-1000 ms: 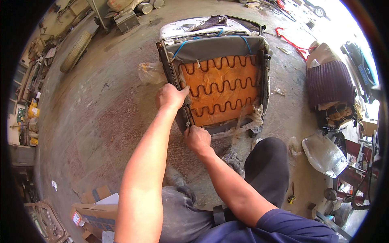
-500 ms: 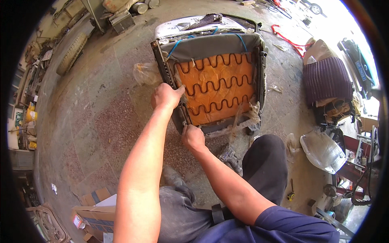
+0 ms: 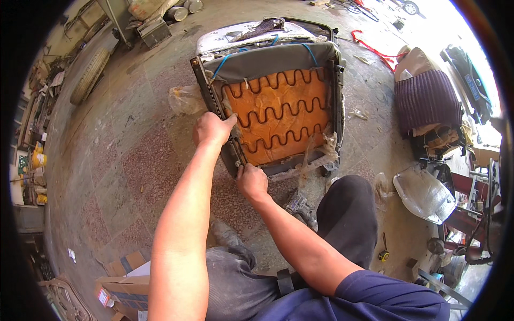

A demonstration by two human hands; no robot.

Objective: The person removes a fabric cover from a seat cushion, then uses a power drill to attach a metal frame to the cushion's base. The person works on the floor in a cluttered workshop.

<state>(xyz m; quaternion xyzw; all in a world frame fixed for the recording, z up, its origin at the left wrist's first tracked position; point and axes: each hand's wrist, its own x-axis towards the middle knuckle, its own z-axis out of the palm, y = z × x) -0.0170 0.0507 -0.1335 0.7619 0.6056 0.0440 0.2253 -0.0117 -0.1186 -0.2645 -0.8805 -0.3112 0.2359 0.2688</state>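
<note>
In front of me a car seat lies with its underside up, showing an orange sheet crossed by rows of dark zigzag springs. A dark metal seat rail runs down its left side. My left hand is wrapped round the middle of this rail, thumb on the inner side. At the rail's near end my right hand is closed, thumb and fingers pinched against it; any small part under the fingertips is hidden. Blue cords cross the grey fabric at the far end.
A seat with a purple ribbed cover stands to the right, near a wrapped panel. A tape measure lies by my knee. At left are a tyre and, nearer, a cardboard box. Clear plastic lies beside the seat.
The whole view has shifted slightly, so the seat appears a little further left. Both hands keep their places on the rail.
</note>
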